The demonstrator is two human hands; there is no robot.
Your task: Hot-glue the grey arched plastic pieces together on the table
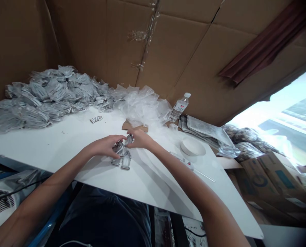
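Note:
Near the middle of the white table, my right hand pinches a small grey piece with a pointed top. My left hand curls its thumb and fingers around another grey piece, close beside the right fingertips. Just below the hands lies a flat, arch-shaped piece with a pale centre and dark edge. Next to it is a similar piece, partly covered by my left hand. The exact kind of these pieces is too small to make out.
Bagged pieces form a big heap at the back left. Crumpled clear bags, a water bottle and a white bowl stand farther right. A single piece lies behind my left hand. Cardboard boxes are beyond the right edge.

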